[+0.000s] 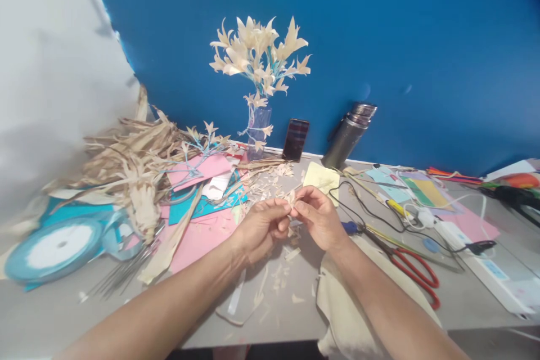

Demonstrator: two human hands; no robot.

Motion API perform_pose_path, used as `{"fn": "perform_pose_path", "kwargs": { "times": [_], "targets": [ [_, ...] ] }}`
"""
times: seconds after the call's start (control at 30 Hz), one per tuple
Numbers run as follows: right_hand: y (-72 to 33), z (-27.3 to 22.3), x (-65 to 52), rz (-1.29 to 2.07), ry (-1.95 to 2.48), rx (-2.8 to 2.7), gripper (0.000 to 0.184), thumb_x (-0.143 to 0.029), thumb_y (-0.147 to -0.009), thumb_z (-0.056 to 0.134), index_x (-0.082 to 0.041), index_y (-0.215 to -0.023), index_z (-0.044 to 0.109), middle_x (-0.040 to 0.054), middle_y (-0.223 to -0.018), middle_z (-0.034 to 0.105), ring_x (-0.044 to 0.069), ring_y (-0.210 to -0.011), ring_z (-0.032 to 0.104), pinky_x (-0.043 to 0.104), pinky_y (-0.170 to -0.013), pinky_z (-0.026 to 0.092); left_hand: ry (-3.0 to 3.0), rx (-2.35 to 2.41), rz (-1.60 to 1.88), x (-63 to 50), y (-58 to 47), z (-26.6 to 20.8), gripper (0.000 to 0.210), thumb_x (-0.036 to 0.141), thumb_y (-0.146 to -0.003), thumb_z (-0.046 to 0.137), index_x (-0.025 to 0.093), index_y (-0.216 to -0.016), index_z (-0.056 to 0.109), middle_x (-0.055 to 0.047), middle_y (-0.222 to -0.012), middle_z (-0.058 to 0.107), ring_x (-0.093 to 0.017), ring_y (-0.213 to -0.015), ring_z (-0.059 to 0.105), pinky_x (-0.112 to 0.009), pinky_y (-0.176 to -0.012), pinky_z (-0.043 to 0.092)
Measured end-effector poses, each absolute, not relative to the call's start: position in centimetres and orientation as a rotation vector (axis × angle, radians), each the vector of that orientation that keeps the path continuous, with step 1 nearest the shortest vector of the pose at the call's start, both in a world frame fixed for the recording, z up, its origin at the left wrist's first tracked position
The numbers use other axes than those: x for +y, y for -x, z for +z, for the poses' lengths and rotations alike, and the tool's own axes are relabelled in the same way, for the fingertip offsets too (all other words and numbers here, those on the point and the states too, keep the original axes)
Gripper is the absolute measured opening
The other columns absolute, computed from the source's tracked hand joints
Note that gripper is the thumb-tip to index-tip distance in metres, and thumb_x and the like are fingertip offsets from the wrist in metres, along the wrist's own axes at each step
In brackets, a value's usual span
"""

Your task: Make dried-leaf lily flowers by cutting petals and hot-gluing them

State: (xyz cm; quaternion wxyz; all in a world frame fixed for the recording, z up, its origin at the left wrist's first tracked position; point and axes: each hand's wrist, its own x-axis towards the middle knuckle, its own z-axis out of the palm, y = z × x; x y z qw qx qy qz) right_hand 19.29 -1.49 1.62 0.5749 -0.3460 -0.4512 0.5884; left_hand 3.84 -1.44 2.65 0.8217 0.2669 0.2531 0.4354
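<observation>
My left hand (265,226) and my right hand (319,217) meet above the middle of the table. Both are closed, their fingertips pinching a small cream piece of husk (291,197) between them; its exact shape is mostly covered by the fingers. Cut husk scraps (278,278) lie scattered on the table under and around the hands. Behind them, a clear vase (260,124) holds a bunch of cream husk flowers (257,48) on light blue stems. To the right of my right hand lie scissors with red handles (415,270), partly behind my forearm.
At the left are a heap of dried husks (139,152), a roll of blue ribbon (57,247) and thin wires (122,275). A phone (296,140) and a tilted flask (349,135) lean against the blue wall. A power strip (485,267) with cables lies right; a cream cloth (337,304) lies in front.
</observation>
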Motion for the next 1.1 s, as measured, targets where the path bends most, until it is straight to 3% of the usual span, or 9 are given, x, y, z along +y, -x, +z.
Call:
{"fn": "perform_pose_path", "kwargs": {
  "times": [0.2,0.37,0.5,1.1],
  "targets": [
    [-19.73,1.46,-1.52,1.290,0.768,-1.235,0.017,-0.027,-0.077,0.081,-0.020,-0.081,0.066,-0.0016,-0.071,0.064,0.012,-0.065,0.062,0.025,-0.064,0.048,-0.678,0.626,0.930,-1.47,-3.65,2.92,0.018,0.018,-0.067,0.080,0.011,-0.070,0.063,-0.001,-0.064,0.063,-0.003,-0.044,0.045,-0.016,-0.042,0.030],
    [-19.80,1.55,-1.46,1.293,0.720,-1.249,0.017,-0.028,-0.079,0.079,-0.020,-0.079,0.064,-0.0012,-0.077,0.061,0.012,-0.067,0.060,0.023,-0.058,0.043,-0.603,0.554,0.868,-1.53,-3.43,3.07,0.020,0.020,-0.069,0.080,0.011,-0.071,0.062,-0.001,-0.069,0.062,-0.003,-0.047,0.045,-0.016,-0.043,0.031],
    [-19.79,1.58,-1.46,1.324,0.696,-1.269,0.016,-0.028,-0.080,0.078,-0.020,-0.080,0.064,-0.0011,-0.079,0.062,0.012,-0.066,0.061,0.024,-0.060,0.046,-0.596,0.520,0.811,-1.53,-3.29,3.17,0.020,0.020,-0.071,0.079,0.010,-0.069,0.063,0.001,-0.066,0.058,-0.003,-0.046,0.045,-0.016,-0.043,0.031],
    [-19.58,1.02,-1.46,1.251,0.803,-1.211,0.021,-0.028,-0.073,0.084,-0.020,-0.076,0.065,-0.0017,-0.077,0.060,0.012,-0.064,0.058,0.025,-0.061,0.048,-0.768,0.720,1.001,-1.96,-3.98,3.00,0.018,0.023,-0.069,0.077,0.013,-0.068,0.063,0.001,-0.057,0.060,-0.005,-0.042,0.044,-0.018,-0.044,0.032]
  ]
}}
